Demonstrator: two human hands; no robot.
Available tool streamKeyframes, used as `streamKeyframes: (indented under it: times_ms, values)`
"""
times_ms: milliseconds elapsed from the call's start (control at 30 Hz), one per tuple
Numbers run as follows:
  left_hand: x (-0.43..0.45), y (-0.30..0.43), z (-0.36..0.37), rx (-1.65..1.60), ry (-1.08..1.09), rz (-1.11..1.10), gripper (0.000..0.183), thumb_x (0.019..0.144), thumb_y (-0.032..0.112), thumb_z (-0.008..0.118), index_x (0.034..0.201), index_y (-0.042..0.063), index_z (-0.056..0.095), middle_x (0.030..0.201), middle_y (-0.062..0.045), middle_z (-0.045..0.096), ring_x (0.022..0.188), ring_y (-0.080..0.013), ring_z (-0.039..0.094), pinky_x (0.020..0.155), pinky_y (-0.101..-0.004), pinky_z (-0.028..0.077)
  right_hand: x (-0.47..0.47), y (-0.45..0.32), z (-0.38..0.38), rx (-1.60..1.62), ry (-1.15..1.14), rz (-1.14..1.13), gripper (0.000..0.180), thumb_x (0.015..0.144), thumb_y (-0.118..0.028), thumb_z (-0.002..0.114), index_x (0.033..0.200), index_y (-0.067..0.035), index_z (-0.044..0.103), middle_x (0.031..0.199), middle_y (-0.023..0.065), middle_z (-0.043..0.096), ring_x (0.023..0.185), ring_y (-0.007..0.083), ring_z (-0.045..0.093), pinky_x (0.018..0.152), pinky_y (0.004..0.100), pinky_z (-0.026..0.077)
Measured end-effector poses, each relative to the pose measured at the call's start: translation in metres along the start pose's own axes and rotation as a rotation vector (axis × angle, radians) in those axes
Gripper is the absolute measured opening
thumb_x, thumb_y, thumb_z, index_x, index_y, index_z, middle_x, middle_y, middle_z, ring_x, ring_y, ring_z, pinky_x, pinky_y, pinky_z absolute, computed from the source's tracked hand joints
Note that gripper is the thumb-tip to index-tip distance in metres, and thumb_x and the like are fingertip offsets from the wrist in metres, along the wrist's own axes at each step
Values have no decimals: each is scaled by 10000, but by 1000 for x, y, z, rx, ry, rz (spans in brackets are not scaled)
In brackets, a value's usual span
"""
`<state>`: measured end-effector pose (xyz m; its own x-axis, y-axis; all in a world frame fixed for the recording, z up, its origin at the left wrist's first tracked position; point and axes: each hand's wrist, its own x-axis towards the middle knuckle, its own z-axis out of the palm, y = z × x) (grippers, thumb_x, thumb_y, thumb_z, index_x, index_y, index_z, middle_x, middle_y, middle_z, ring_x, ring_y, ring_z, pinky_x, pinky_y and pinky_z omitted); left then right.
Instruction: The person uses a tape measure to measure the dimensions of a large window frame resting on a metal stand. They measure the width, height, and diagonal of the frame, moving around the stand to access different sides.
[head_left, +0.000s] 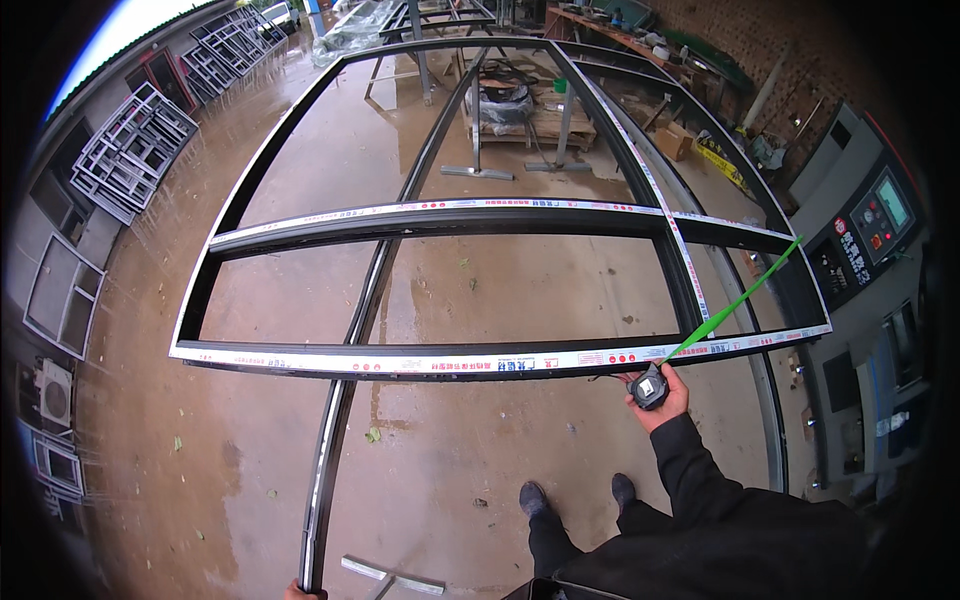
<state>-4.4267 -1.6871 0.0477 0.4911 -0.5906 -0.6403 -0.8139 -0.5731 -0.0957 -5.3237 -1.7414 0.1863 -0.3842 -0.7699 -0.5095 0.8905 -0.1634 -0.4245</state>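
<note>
My right hand (660, 397) holds a dark tape measure (649, 390) just under the near bar of a large black window frame (450, 360). The green tape blade (731, 309) runs from its case across the frame's near right part, its far end at the right outer bar. Printed protective film (555, 361) covers the frame's upper faces. At the lower left edge, my left hand (304, 592) is partly in view around the near end of a metal support rail (328, 442). The frame lies across this rail and a second rail (772, 420) on the right.
A T-shaped stand foot (394, 576) sits on the wet floor near my feet (534, 499). On the right is a machine with a control panel (877, 214). A pallet (532, 131) lies beyond the frame. Finished frames (135, 150) lean along the left wall.
</note>
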Motion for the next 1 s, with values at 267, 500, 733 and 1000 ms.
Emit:
streamKeyframes:
  times_ms: [267, 500, 733, 1000]
  values:
    - [8, 4, 7, 10, 113, -35, 909, 676, 339, 784, 1420, 14, 373, 1312, -228, 535, 1199, -355, 525, 993, -435, 450, 4, -2, 2, -79, -117, 8, 270, 963, -390, 510, 1116, -175, 569, 1259, 180, 579, 1233, 401, 507, 641, 470, 503]
    - [-112, 138, -3, 267, 472, -179, 879, 712, 376, 759, 1430, 44, 376, 1372, -231, 485, 1245, -382, 478, 1041, -470, 401, -16, -37, -40, -155, -66, -35, 155, 940, -288, 594, 1028, -160, 589, 1193, 139, 546, 1245, 408, 479, 593, 545, 541]
    - [-235, 225, 67, -143, 677, 178, 839, 736, 425, 724, 1411, 39, 408, 1395, -247, 444, 1292, -422, 416, 1086, -522, 337, -55, -50, -60, -323, -125, 67, 121, 973, -179, 568, 1068, -110, 596, 1185, 94, 605, 1249, 355, 535, 558, 474, 565]
    - [-285, 324, 244, -453, -236, 498, 654, 786, 496, 717, 1179, -16, 614, 1038, -184, 663, 957, -317, 627, 926, -424, 461, -97, -95, -147, -789, -162, 131, 163, 974, -144, 571, 1089, -28, 564, 1263, 76, 617, 1102, 260, 643, 577, 383, 583]
